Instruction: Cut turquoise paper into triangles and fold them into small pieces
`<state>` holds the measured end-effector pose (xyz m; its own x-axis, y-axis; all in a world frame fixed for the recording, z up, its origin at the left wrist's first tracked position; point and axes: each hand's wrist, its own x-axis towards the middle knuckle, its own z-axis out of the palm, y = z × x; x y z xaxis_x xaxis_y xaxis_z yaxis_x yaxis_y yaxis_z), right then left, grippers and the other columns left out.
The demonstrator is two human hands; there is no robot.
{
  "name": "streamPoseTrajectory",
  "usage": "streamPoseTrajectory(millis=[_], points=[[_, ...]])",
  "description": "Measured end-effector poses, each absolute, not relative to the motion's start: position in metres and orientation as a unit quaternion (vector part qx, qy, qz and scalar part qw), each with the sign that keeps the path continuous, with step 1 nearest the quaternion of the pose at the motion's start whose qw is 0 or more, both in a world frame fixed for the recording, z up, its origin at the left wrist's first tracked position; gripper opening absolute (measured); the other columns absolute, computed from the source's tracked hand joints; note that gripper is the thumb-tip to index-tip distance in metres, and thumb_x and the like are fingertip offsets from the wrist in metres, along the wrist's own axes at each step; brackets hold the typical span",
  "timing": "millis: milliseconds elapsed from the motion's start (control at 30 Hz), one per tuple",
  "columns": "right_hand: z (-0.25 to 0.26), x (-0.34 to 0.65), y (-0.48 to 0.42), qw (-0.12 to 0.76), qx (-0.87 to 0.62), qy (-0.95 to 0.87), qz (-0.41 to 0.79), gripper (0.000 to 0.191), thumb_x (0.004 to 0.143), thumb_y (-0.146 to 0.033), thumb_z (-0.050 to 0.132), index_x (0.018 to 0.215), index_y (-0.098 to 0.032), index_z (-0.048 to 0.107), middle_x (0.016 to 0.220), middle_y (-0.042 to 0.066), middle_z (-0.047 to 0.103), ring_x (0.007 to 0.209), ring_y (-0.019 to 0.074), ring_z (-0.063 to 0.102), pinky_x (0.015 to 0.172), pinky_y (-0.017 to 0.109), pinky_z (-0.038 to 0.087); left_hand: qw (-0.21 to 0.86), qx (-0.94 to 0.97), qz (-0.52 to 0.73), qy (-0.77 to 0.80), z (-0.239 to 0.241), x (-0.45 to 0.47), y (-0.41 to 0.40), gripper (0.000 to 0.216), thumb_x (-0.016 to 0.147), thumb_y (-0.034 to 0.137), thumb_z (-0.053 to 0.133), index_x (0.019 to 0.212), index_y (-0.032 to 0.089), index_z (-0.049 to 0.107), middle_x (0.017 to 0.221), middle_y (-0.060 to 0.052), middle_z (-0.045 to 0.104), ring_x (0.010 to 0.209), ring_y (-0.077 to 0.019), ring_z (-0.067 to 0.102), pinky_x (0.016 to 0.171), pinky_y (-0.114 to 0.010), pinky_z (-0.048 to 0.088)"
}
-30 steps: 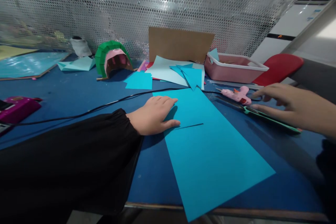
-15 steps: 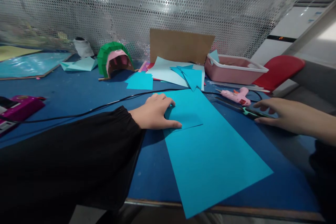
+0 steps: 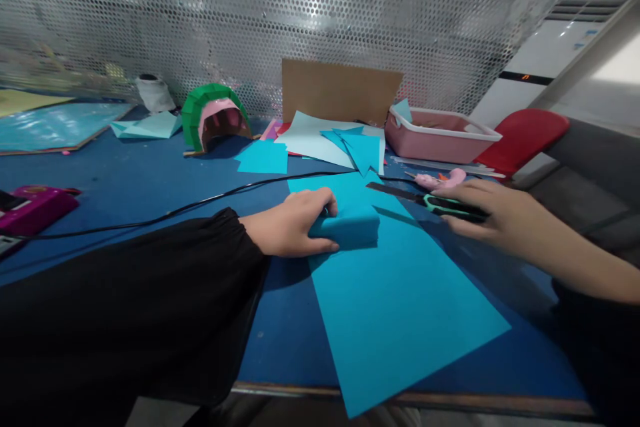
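Note:
My left hand (image 3: pixel 295 223) pinches a folded piece of blue paper (image 3: pixel 353 227) between thumb and fingers, its right edge tilted up off the sheet below. Under it a large blue paper sheet (image 3: pixel 400 300) lies slantwise, one corner hanging past the table's near edge. My right hand (image 3: pixel 490 210) is closed around the black and mint-green handles of a pair of scissors (image 3: pixel 433 203). Their dark blades point left, above the sheet's right edge and apart from the folded paper. A pink glue gun (image 3: pixel 440 179) lies just behind the scissors, partly hidden by my right hand.
Blue paper scraps (image 3: pixel 263 157) and a white sheet (image 3: pixel 320 137) lie at the back, before a cardboard panel (image 3: pixel 340 90). A pink basket (image 3: pixel 440 140) stands back right, a green paper arch (image 3: pixel 213 107) back left. A black cable (image 3: pixel 200 203) crosses from a magenta power strip (image 3: pixel 43 207).
My right hand has lifted the scissors from the table and brought them left, over the sheet's edge. The folded paper in my left hand has been raised on its right side.

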<state>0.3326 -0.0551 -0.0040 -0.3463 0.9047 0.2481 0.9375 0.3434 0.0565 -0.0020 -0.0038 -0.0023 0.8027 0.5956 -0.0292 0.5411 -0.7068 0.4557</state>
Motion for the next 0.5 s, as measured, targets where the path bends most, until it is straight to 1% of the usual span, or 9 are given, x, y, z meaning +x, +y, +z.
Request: streamPoseTrajectory(millis=[67, 100, 133, 200, 267, 300, 333, 400, 500], points=[[-0.01, 0.326, -0.055, 0.107, -0.508, -0.849, -0.095, 0.035, 0.087, -0.033, 0.049, 0.114, -0.016, 0.064, 0.118, 0.018, 0.06, 0.104, 0.0326, 0.061, 0.081, 0.041, 0.051, 0.232, 0.917, 0.07, 0.317, -0.004, -0.004, -0.004, 0.05, 0.08, 0.044, 0.059, 0.118, 0.018, 0.039, 0.119, -0.013, 0.049, 0.103, -0.0269, 0.048, 0.085, -0.04, 0.043], [-0.012, 0.324, -0.055, 0.109, -0.486, -0.863, -0.088, 0.035, 0.087, -0.032, 0.05, 0.115, -0.017, 0.064, 0.115, 0.017, 0.061, 0.101, 0.0319, 0.062, 0.079, 0.041, 0.052, 0.226, 0.918, 0.077, 0.316, -0.005, -0.005, -0.004, 0.056, 0.079, 0.044, 0.06, 0.123, 0.018, 0.036, 0.124, -0.014, 0.047, 0.108, -0.0282, 0.047, 0.088, -0.042, 0.043], [-0.015, 0.322, -0.054, 0.11, -0.467, -0.873, -0.081, 0.035, 0.087, -0.031, 0.05, 0.117, -0.018, 0.064, 0.11, 0.016, 0.062, 0.098, 0.0306, 0.062, 0.077, 0.041, 0.053, 0.212, 0.922, 0.085, 0.312, -0.006, -0.006, -0.004, 0.061, 0.079, 0.044, 0.061, 0.127, 0.019, 0.033, 0.129, -0.015, 0.044, 0.114, -0.0299, 0.044, 0.093, -0.045, 0.041], [-0.02, 0.321, -0.051, 0.114, -0.435, -0.891, -0.063, 0.035, 0.087, -0.028, 0.051, 0.119, -0.021, 0.063, 0.101, 0.013, 0.062, 0.09, 0.0268, 0.063, 0.071, 0.038, 0.054, 0.172, 0.934, 0.096, 0.298, -0.006, -0.007, -0.005, 0.067, 0.079, 0.044, 0.062, 0.133, 0.02, 0.03, 0.142, -0.016, 0.035, 0.129, -0.0335, 0.033, 0.104, -0.051, 0.031], [-0.023, 0.32, -0.049, 0.117, -0.411, -0.903, -0.044, 0.035, 0.088, -0.025, 0.05, 0.12, -0.024, 0.063, 0.099, 0.011, 0.061, 0.086, 0.0233, 0.062, 0.07, 0.036, 0.054, 0.132, 0.945, 0.09, 0.285, -0.005, -0.007, -0.006, 0.063, 0.082, 0.043, 0.061, 0.136, 0.023, 0.034, 0.152, -0.015, 0.021, 0.139, -0.0358, 0.017, 0.109, -0.056, 0.02], [-0.024, 0.32, -0.049, 0.12, -0.401, -0.907, -0.035, 0.035, 0.089, -0.025, 0.05, 0.121, -0.025, 0.063, 0.1, 0.01, 0.061, 0.085, 0.0221, 0.062, 0.069, 0.035, 0.054, 0.119, 0.951, 0.079, 0.273, -0.004, -0.006, -0.007, 0.057, 0.085, 0.041, 0.058, 0.135, 0.025, 0.037, 0.155, -0.013, 0.016, 0.142, -0.0359, 0.011, 0.11, -0.058, 0.017], [-0.024, 0.32, -0.048, 0.121, -0.392, -0.911, -0.025, 0.035, 0.089, -0.024, 0.049, 0.121, -0.026, 0.062, 0.101, 0.01, 0.061, 0.084, 0.0211, 0.061, 0.069, 0.034, 0.054, 0.11, 0.958, 0.065, 0.256, -0.003, -0.005, -0.008, 0.05, 0.088, 0.038, 0.054, 0.135, 0.027, 0.04, 0.157, -0.009, 0.014, 0.143, -0.0351, 0.008, 0.11, -0.058, 0.016], [-0.024, 0.319, -0.049, 0.122, -0.375, -0.919, -0.005, 0.036, 0.09, -0.023, 0.049, 0.123, -0.025, 0.061, 0.103, 0.011, 0.06, 0.085, 0.0202, 0.061, 0.069, 0.033, 0.054, 0.102, 0.973, 0.034, 0.205, -0.001, -0.003, -0.01, 0.041, 0.093, 0.026, 0.045, 0.134, 0.03, 0.043, 0.157, -0.003, 0.019, 0.144, -0.0309, 0.008, 0.11, -0.057, 0.018], [-0.023, 0.316, -0.051, 0.106, -0.357, -0.928, 0.017, 0.038, 0.091, -0.021, 0.046, 0.126, -0.026, 0.059, 0.108, 0.011, 0.059, 0.092, 0.0208, 0.06, 0.075, 0.034, 0.053, 0.098, 0.985, 0.004, 0.145, -0.003, 0.0, -0.012, 0.05, 0.092, 0.009, 0.036, 0.136, 0.03, 0.042, 0.153, 0.001, 0.028, 0.144, -0.0235, 0.013, 0.112, -0.051, 0.019]])
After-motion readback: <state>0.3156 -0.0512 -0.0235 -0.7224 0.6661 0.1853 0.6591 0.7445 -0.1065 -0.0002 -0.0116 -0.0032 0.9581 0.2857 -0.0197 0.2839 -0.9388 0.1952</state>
